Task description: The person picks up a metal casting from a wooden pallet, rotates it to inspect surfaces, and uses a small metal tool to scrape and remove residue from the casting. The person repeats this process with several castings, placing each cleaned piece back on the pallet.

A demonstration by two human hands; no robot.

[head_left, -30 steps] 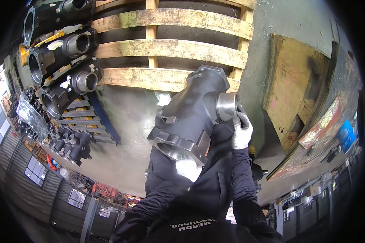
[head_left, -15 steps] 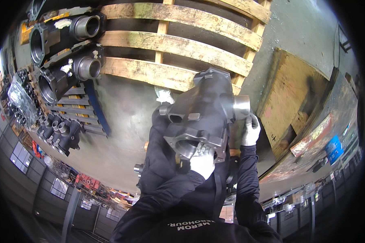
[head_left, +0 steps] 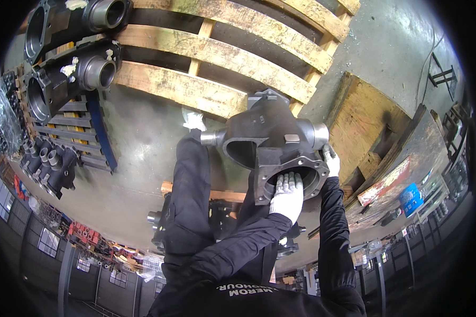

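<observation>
A large dark cast-metal axle housing (head_left: 272, 124) with bright machined tube ends is in front of me, its far end by the near edge of the wooden pallet (head_left: 180, 87). A round bolt-holed flange opening faces me. My left hand (head_left: 287, 198), in a white glove, reaches over the near rim of that opening, fingers close together inside it, thumb hidden. My right hand (head_left: 331, 160), also gloved, is closed at the flange's right side, just below the right tube end; part of its grip is hidden behind the casting.
Two similar housings (head_left: 71, 79) lie at the upper left, beside a slatted rack (head_left: 84, 134). Another casting (head_left: 50, 164) stands below them. Wooden panels (head_left: 370, 127) are at the right. Behind my legs lie more castings (head_left: 156, 217) and a wooden beam (head_left: 227, 195).
The housing has turned, so its flange opening faces me more and sits further right. Both hands have moved with it, the left shifting right. My view has shifted too.
</observation>
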